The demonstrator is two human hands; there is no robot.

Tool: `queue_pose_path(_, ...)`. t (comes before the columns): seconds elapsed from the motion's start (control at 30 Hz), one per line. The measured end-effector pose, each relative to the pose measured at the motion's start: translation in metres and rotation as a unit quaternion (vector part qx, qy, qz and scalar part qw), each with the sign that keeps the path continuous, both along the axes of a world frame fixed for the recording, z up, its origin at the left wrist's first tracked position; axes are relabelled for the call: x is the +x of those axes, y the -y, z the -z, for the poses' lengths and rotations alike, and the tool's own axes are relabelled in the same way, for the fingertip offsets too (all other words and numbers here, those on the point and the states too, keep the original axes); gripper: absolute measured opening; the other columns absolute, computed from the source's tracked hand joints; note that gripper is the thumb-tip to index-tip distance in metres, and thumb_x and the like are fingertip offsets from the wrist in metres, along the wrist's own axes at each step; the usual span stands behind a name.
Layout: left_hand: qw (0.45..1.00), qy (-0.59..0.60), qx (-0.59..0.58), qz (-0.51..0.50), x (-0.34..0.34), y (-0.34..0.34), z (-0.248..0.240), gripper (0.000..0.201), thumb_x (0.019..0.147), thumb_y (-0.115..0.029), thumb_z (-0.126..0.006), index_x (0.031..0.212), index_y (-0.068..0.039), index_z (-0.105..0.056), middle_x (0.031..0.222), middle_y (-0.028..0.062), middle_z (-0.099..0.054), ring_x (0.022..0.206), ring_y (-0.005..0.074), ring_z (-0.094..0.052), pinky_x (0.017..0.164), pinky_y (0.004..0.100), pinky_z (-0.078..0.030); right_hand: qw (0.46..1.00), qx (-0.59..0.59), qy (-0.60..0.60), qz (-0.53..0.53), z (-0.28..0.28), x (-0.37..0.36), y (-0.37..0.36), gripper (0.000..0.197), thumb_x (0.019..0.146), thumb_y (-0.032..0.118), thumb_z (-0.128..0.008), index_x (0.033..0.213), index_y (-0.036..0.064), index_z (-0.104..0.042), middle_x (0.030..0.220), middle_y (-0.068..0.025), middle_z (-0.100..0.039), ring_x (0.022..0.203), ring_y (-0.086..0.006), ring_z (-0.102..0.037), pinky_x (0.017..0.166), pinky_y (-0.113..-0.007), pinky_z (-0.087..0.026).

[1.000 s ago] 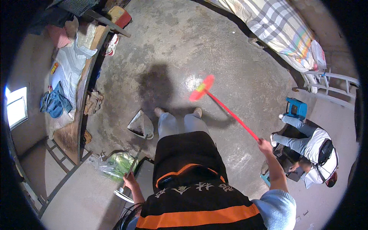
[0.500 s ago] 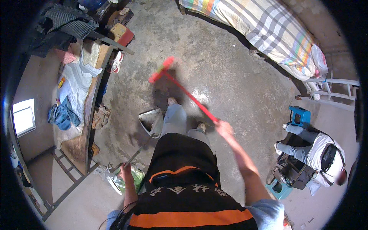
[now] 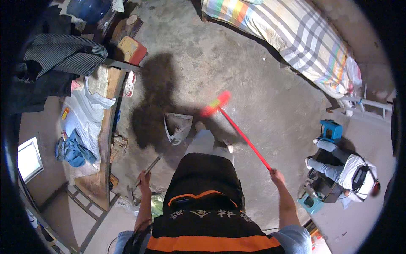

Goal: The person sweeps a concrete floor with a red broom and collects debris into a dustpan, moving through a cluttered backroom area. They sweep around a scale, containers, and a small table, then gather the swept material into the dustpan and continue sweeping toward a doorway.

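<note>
My right hand (image 3: 277,177) is closed round the end of a red broom's handle (image 3: 247,142). The red broom head (image 3: 216,104), blurred by motion, is low over the concrete floor ahead of my feet. My left hand (image 3: 144,179) is closed on a thin grey dustpan handle (image 3: 152,165). A whitish, scoop-shaped dustpan (image 3: 179,126) lies on the floor left of my foot, with some dark debris inside. Between the dustpan and the lower end of the handle a gap seems to show. The broom head is right of the dustpan, apart from it.
At left stands a wooden bed board (image 3: 103,139) with cloths and clothes; shoes (image 3: 129,84) lie beside it. A bed with a checked cover (image 3: 292,38) stands far right. At right a person (image 3: 355,173) sits near blue stools (image 3: 330,130). A green bag (image 3: 157,205) lies near my left arm.
The broom head has swung right and nearer to me, my right hand moving right and lower. The dustpan sits farther from my left hand, and the handle's end no longer seems to reach it.
</note>
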State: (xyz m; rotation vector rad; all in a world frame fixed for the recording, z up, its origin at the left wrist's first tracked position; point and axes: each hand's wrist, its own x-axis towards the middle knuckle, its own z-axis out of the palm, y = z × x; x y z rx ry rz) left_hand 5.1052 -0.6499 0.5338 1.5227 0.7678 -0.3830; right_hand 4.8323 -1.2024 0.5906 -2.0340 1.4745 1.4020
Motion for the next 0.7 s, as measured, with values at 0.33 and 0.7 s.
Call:
queue_pose_path(0.33, 0.999, 0.051, -0.012, 0.010, 0.099, 0.063, 0.031, 0.030, 0.083, -0.022, -0.051, 0.101, 0.002, -0.051, 0.089, 0.0087, -0.054, 0.075, 0.0162, -0.058, 0.070, 0.0249, -0.049, 0.982, -0.143, 0.114, 0.045, -0.104, 0.009, 0.048, 0.037, 0.075, 0.043, -0.050, 0.099, 0.0160, -0.058, 0.080, -0.0168, -0.059, 0.080, -0.0351, -0.056, 0.069, -0.043, -0.044)
queue_pose_path(0.7, 0.995, 0.078, 0.004, -0.069, 0.192, 0.141, 0.063, 0.030, 0.080, -0.022, -0.056, 0.099, 0.001, -0.054, 0.078, 0.0069, -0.056, 0.068, 0.0126, -0.056, 0.064, 0.0229, -0.048, 0.923, 0.012, 0.382, -0.047, 0.122, 0.550, 0.131, 0.042, 0.078, 0.043, -0.046, 0.104, 0.0110, -0.056, 0.099, -0.0191, -0.055, 0.096, -0.0314, -0.052, 0.078, -0.038, -0.042)
